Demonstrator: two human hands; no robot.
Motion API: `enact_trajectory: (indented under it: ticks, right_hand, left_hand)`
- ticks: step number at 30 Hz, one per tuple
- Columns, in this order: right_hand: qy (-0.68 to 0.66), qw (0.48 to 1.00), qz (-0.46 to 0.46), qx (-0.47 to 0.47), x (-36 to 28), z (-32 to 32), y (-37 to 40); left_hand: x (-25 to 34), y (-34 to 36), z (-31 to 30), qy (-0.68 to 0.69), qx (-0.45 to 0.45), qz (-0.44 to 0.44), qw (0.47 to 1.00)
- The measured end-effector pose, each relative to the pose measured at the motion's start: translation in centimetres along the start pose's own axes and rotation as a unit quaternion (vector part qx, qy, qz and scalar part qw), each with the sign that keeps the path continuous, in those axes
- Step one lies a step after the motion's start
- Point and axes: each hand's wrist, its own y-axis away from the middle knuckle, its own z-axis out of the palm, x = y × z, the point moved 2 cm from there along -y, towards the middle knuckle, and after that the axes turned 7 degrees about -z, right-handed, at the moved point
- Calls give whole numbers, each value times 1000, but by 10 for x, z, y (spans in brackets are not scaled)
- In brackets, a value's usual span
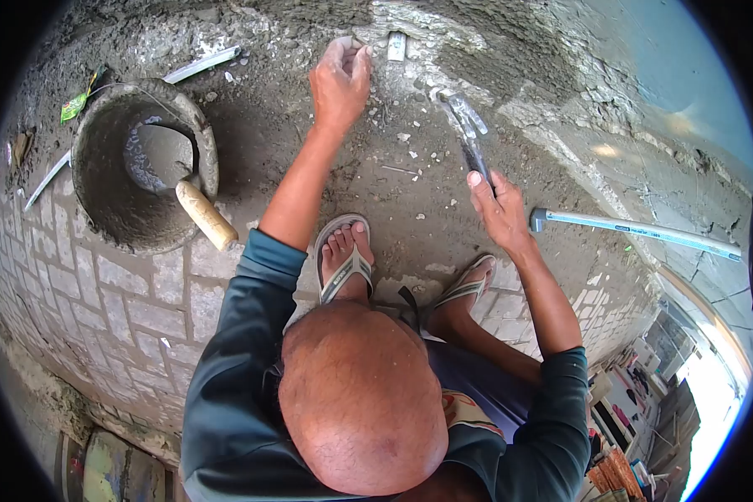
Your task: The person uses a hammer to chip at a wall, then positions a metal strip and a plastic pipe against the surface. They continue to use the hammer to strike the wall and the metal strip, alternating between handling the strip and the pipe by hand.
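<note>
i'm pressing my left hand (340, 79), fingertips bunched together, against the grey mortar (485, 67) at the wall foot. my right hand (498, 205) is gripping the trowel (468, 134), fingers closed around it. the patching looks only partly done to me, as the bucket (88, 167) is holding more mix.

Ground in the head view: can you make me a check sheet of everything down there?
Surface: rough grey mortar ground; paving blocks on the near side.
Job's things: trowel; small white block beside the left hand.
Clutter: bucket with a wooden-handled tool leaning in it; green wrapper; white pipe; pale blue bar.
Hands: left hand, fingers bunched at the mortar; right hand grips the trowel.
Cables: nothing seen.
Surroundings: blurred goods at lower right.
</note>
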Motion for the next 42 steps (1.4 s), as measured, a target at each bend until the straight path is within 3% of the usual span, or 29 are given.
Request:
enact_trajectory:
  ticks: [2,4,7,15,18,20,26,29,31,33,39,41,42]
  right_hand:
    - [-36,998,-36,21,-15,3,-7]
    - [-37,998,-53,28,-28,4,-13]
    - [-45,995,-77,41,-42,7,-21]
    - [-55,985,-140,91,-77,26,-38]
    - [30,975,-170,141,-69,36,-60]
    - [154,978,-93,104,-61,39,-78]
    - [4,977,-144,159,-67,41,-59]
    - [121,986,-78,86,-74,32,-82]
    - [103,985,-92,105,-85,31,-76]
    - [33,970,-175,164,-91,32,-59]
    - [131,983,-83,101,-74,34,-86]
    - [93,986,-92,107,-76,34,-76]
    - [54,987,-98,117,-77,34,-69]
  left_hand:
    - [1,-18,2,-2,34,46,998]
    - [-2,-25,8,-60,41,202,977]
    - [-3,-27,10,-85,60,265,959]
    - [3,-26,13,-129,18,277,952]
    - [7,-27,13,-127,2,269,955]
    - [9,-29,11,-126,-2,273,954]
    - [0,-33,11,-73,3,291,954]
    - [-3,-34,14,-103,3,285,953]
    - [-4,-37,16,-79,22,286,955]
    - [-9,-33,13,-80,29,281,956]
    - [-3,-30,11,-87,24,284,955]
    - [-7,-26,8,-85,32,286,954]
    - [-3,-19,5,-58,36,244,967]
